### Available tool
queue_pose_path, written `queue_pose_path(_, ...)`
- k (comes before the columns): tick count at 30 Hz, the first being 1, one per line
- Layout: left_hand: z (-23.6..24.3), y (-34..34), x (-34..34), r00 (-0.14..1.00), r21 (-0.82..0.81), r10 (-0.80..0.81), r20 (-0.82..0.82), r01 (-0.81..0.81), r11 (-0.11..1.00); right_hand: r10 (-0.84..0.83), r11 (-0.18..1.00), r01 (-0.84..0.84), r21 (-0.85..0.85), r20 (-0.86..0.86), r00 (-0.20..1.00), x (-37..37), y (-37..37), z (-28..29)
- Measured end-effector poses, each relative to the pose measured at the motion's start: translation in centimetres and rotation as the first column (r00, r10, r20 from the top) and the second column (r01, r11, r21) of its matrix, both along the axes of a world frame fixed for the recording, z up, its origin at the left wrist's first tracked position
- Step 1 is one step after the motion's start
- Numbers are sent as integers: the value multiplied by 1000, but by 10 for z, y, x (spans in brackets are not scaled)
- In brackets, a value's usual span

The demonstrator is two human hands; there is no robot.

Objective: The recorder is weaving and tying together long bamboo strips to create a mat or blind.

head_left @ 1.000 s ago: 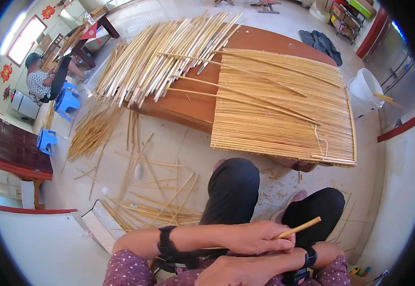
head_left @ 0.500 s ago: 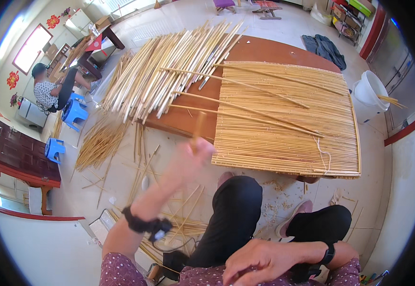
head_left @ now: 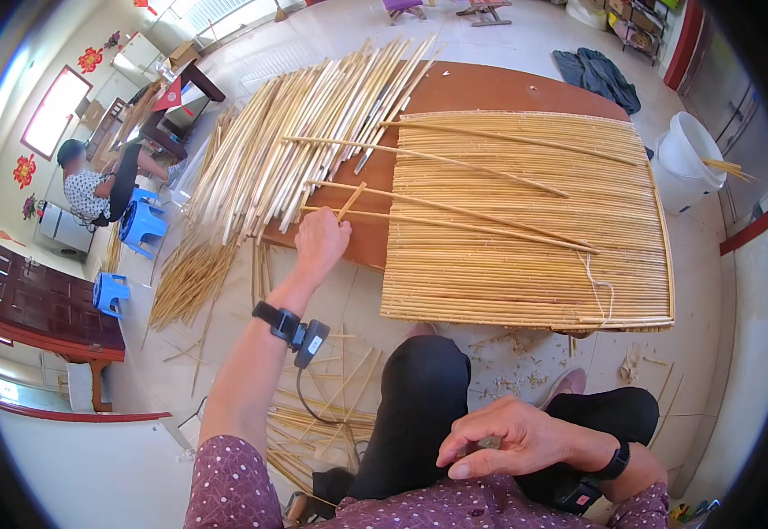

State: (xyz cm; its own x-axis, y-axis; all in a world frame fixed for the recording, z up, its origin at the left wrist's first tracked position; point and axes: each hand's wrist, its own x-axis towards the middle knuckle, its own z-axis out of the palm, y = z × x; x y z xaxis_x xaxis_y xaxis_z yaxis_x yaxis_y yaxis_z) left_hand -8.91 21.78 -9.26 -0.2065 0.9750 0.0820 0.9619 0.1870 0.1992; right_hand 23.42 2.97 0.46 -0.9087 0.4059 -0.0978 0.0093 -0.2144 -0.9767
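My left hand (head_left: 322, 242) is closed round a short piece of reed stalk (head_left: 351, 201), whose end points up past the fingers. It hovers by the near left part of the brown table, close to the tips of the loose stalks. A mat of tightly bound reed stalks (head_left: 525, 282) lies on the table, with several long stalks (head_left: 481, 169) resting loose across it and a white string (head_left: 593, 278) near its front. Over my lap, my right hand (head_left: 525, 436) is curled, with a small greyish thing between thumb and fingers that I cannot make out.
A large heap of loose stalks (head_left: 300, 132) covers the left of the table (head_left: 489, 79). More stalks (head_left: 190, 282) and trimmings lie on the floor. A white bucket (head_left: 688, 163) stands at the right. Someone (head_left: 89, 189) sits far left by blue stools (head_left: 141, 220).
My left hand, blurred before, has swung left and farther out toward the heap, still holding the short stalk. My right hand has risen slightly from my lap.
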Motion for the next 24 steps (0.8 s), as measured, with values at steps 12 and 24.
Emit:
queue_pose_path(12, 4, 25, -1, 1000, -192, 1, 2, 0, 981, -127, 985, 135, 103, -82, 989, 4, -4, 2)
queue_pose_path(24, 133, -82, 95, 392, -341, 52, 918, 717, 608, -669, 670, 692, -269, 186, 720, 22, 42, -16)
